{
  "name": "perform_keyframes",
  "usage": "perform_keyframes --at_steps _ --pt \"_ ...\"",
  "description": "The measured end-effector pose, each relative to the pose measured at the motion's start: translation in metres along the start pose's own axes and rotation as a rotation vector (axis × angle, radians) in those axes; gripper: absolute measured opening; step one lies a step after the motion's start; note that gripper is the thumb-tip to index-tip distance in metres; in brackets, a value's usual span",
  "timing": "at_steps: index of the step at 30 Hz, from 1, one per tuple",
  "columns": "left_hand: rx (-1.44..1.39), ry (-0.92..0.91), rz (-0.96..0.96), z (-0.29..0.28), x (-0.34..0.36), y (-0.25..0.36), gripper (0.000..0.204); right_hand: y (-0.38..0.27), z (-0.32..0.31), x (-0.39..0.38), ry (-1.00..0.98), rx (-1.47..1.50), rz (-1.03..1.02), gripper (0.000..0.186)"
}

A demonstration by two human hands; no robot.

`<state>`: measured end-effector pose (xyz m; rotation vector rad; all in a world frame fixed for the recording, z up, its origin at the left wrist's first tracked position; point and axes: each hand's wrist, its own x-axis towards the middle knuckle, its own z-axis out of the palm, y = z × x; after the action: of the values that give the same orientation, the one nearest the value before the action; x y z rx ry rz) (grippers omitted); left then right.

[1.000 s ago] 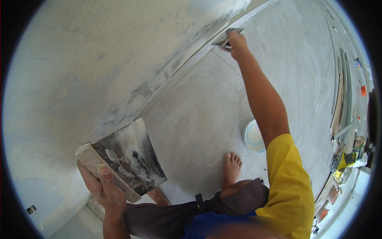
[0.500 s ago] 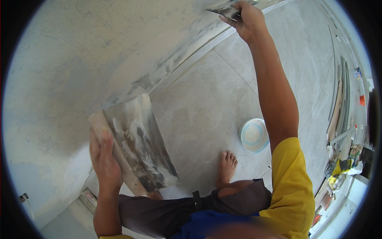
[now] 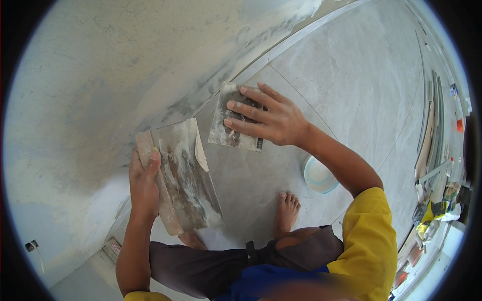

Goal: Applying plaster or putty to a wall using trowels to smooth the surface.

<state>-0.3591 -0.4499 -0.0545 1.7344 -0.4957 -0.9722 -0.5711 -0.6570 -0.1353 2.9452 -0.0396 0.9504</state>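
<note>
My left hand [image 3: 143, 189] is closed round the long wooden grip of a wide putty knife [image 3: 182, 188]. White putty smears its broad metal blade, and a thicker strip of putty [image 3: 201, 153] clings along the blade's right edge. My right hand [image 3: 280, 119] holds a smaller putty scraper [image 3: 219, 126], its fingers laid across the back of the plate. The scraper's grip is hidden by the hand. Only a small gap separates the two blades, both held over the floor beside the plastered wall [image 3: 100, 75].
A round white tub [image 3: 323, 190] stands on the grey tiled floor [image 3: 361, 65], below my right forearm. Long strips and boards [image 3: 433, 125] lie at the far right, with bags and clutter [image 3: 432, 213] nearer. A socket box with a wire [image 3: 31, 246] is in the wall at lower left.
My right hand has come back from the wall's far lower part, leftward and nearer, to beside the wide knife. The wide knife has shifted slightly right, and a putty strip now shows on its edge.
</note>
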Motion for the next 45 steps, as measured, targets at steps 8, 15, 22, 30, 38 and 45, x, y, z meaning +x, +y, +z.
perform_keyframes --at_steps 8,15,22,30,38,45 --pt "0.650 0.299 0.635 0.008 -0.011 0.021 0.045 -0.030 0.041 -0.008 -0.111 0.020 0.048 0.036" --pt "0.411 0.370 0.603 -0.019 -0.024 0.027 0.041 0.090 0.092 -0.030 0.548 1.155 1.620 0.022" --pt "0.439 0.279 0.539 -0.029 -0.035 0.022 0.044 0.133 0.096 0.002 0.614 1.350 1.809 0.030" --pt "0.400 0.288 0.566 -0.029 -0.041 0.024 0.044 0.154 0.044 0.058 0.602 1.195 1.680 0.023" --pt "0.344 0.276 0.568 -0.021 -0.047 0.029 0.045 0.153 0.024 0.018 0.844 1.088 1.529 0.023" --pt "0.346 0.306 0.545 -0.029 -0.054 0.025 0.047 0.131 0.094 0.002 0.623 1.227 1.827 0.024"
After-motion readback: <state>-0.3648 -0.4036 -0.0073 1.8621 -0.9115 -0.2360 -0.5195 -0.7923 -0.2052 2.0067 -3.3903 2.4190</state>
